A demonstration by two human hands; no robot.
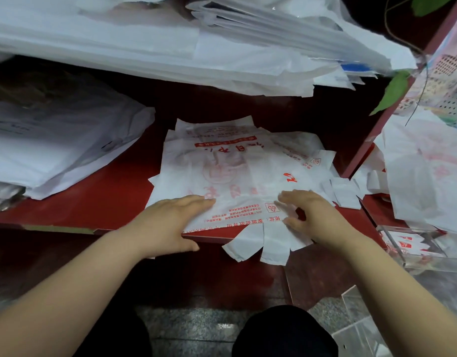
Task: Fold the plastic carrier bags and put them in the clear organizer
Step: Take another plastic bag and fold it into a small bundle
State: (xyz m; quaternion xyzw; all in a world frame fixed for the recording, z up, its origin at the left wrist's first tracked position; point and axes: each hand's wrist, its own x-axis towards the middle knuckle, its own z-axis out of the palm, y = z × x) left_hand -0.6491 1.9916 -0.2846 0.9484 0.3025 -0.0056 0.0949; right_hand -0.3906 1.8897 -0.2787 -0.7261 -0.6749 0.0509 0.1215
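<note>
A stack of white plastic carrier bags (230, 171) printed in red lies flat on a red shelf (106, 199), and the handle strips of the top bag hang over the shelf's front edge between the person's wrists. The left hand (170, 222) lies palm-down on the near left corner of the top bag, its fingers straight and close together on the plastic and its thumb stretched along the shelf's front edge. The right hand (315, 217) is arched over the near right part of the same bag, its fingers bent and a little apart with the tips on the plastic and the thumb set lower down; whether they pinch any of the plastic cannot be told. The clear organizer (433, 265) stands to the right of the right forearm, lower than the shelf top, with folded red-printed bags inside it. A loose heap of bags (428, 176) rises just behind it. A thick pile of white bags (54, 150) sits on the shelf's left side, and a larger layered stack (170, 47) juts out overhead. A green leaf (392, 91) hangs by the red upright at the right.
</note>
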